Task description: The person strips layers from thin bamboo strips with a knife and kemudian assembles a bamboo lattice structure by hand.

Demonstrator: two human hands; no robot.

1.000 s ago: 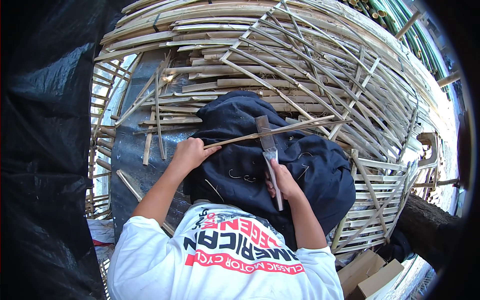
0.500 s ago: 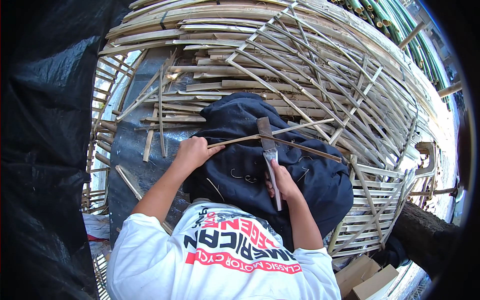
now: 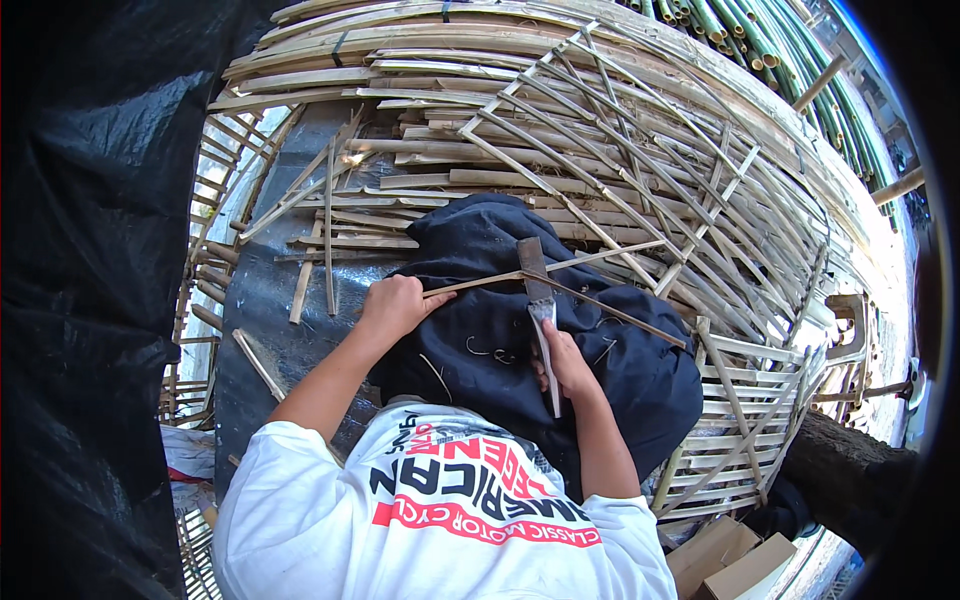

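Pinching bamboo strip (image 3: 480,283) mid-frame in left hand (image 3: 393,307), gripping knife (image 3: 540,290) by its handle in right hand (image 3: 564,362) lower right of centre, looks partway split: forked from blade (image 3: 531,257) into two prongs (image 3: 605,255) toward frame right, leaving stretch between blade and left hand apparently whole.

The left hand (image 3: 395,308) grips a thin bamboo strip (image 3: 480,284); the right hand (image 3: 567,362) holds a broad-bladed knife (image 3: 536,262) by its handle. At the blade the strip parts into two diverging splints (image 3: 620,311). Dark cloth (image 3: 470,235) below bears a few curled shavings (image 3: 489,352). Beyond it lie stacked bamboo slats (image 3: 400,146), a lattice frame (image 3: 575,211) on top, with green poles (image 3: 790,60) at upper right.
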